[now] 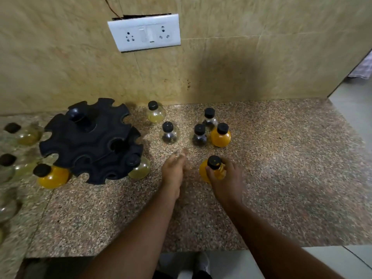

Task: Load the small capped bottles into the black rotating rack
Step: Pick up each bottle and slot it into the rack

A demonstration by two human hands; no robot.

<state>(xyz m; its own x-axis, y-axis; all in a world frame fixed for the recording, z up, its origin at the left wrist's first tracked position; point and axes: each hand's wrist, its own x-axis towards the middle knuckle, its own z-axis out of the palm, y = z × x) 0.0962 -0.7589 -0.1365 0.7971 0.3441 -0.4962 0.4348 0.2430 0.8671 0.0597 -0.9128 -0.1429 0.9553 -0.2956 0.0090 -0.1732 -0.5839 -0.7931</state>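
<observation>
So the right hand [225, 178] has its grip clamped around an orange-filled bottle [209, 172] with a black cap, fingers wrapped on the round body just under the neck, down on the speckled granite desk [291, 178]. The left hand [173, 168] is right beside it, fingers stretched out flat and loosely apart, holding nothing, though it's pretty blurred so hard to say if it touches the desk

The black rotating rack [90, 141] sits off to the left, two notched tiers. An orange bottle [52, 176] hangs at its lower left edge and a pale yellow bottle [141, 168] at the lower right edge, both with necks in the notches as far as I can tell

Loose ones behind the hands: a bottle with dark contents [169, 133], then a cluster of three near it, two more dark-filled bottles [199, 135] [209, 117] and a second orange one [221, 135] touching them. A yellowish bottle [155, 112] stands back by the tiled wall [241, 67]. More bottles are on the far left but too blurry to describe

White socket panel [144, 32] on the wall above
</observation>
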